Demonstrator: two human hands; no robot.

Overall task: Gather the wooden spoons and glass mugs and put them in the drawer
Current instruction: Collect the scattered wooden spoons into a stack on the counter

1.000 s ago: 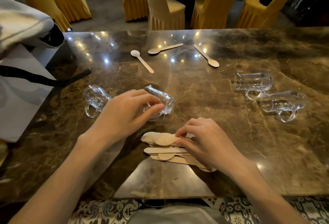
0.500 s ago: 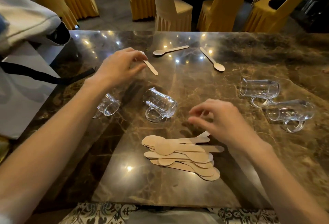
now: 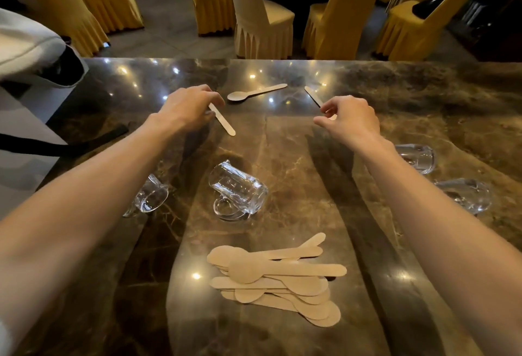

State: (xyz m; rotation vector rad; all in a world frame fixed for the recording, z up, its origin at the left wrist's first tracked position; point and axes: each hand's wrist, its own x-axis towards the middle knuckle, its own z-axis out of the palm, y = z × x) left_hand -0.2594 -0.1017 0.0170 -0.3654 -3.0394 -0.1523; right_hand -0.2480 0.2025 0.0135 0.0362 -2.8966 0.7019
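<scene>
On the dark marble table, my left hand pinches the bowl end of a wooden spoon whose handle rests on the tabletop. My right hand hovers with curled, parted fingers over the bowl of another spoon. A third spoon lies between the two hands. Several spoons form a pile near me. One glass mug lies on its side in the middle, another mug is partly hidden under my left forearm, and two mugs lie at the right. No drawer is in view.
A white bag with a black strap rests on the table's left side. Yellow-covered chairs stand on the floor just beyond the far edge.
My left hand has closed on the bowl of the left spoon. My right hand has moved from above the pile forward to the right far spoon. The view has shifted forward.
</scene>
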